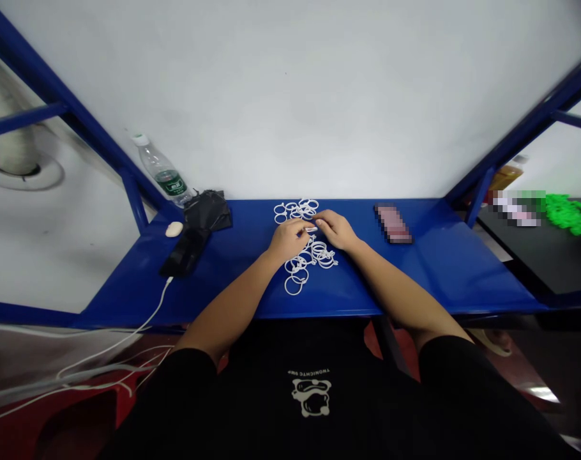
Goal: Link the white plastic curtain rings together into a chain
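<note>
Between the thumb and fingers of my left hand (288,239) is a white plastic ring (311,229), seen nearly edge-on. My right hand (338,229) is closed from the other side, its fingertips at the same ring; its exact grip is partly hidden. Nearer to me, just below the hands, several loose white rings with small eyelets (296,281) lie overlapping on the blue table (252,294). Beyond my fingers, toward the wall, lies another group of white rings (281,213).
At the left are a clear bottle (168,176), a black plastic bag (208,211), a black power bank (182,255) with a white cable (162,303), and a pale rounded object (174,229). A phone (393,223) lies to the right. Blue frame bars (472,153) flank the table.
</note>
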The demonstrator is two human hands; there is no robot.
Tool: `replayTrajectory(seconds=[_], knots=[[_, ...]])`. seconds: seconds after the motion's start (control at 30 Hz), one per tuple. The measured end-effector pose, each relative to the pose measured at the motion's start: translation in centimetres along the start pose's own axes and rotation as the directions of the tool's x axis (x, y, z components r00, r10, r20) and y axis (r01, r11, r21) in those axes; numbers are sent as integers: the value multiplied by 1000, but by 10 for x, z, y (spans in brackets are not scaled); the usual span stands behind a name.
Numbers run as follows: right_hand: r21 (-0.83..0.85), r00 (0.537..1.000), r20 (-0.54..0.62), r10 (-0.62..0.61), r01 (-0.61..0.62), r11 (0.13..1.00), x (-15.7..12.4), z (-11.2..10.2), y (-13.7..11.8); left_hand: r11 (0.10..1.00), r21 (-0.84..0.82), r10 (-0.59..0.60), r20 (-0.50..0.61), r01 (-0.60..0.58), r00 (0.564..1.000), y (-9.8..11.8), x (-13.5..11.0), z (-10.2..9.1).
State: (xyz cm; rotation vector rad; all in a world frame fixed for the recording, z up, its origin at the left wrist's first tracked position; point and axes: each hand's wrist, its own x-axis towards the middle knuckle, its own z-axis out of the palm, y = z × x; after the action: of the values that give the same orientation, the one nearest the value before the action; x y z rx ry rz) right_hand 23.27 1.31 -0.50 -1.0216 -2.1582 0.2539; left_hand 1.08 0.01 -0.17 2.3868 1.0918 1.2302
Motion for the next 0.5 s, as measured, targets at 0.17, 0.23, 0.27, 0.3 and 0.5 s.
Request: replayTrajectory(seconds=[0.17, 0.23, 0.27, 0.3, 0.5], knots=[[-186, 985, 99, 138, -118, 975, 9, 11, 20, 997, -4, 70, 254, -72, 965, -4, -2, 7], [-225, 976, 165, 138, -99, 969, 11, 13, 20, 996, -10, 92, 308, -94, 947, -4, -3, 7], [-234, 973, 188, 133, -87, 968, 11, 13, 19, 995, -12, 95, 317, -96, 944, -4, -3, 7], [-236, 971, 201, 127, -78, 969, 11, 13, 17, 995, -17, 95, 319, -95, 943, -2, -3, 6], [-193, 976, 164, 141, -108, 975, 6, 7, 11, 992, -124, 58, 345, -16, 937, 8, -5, 0]])
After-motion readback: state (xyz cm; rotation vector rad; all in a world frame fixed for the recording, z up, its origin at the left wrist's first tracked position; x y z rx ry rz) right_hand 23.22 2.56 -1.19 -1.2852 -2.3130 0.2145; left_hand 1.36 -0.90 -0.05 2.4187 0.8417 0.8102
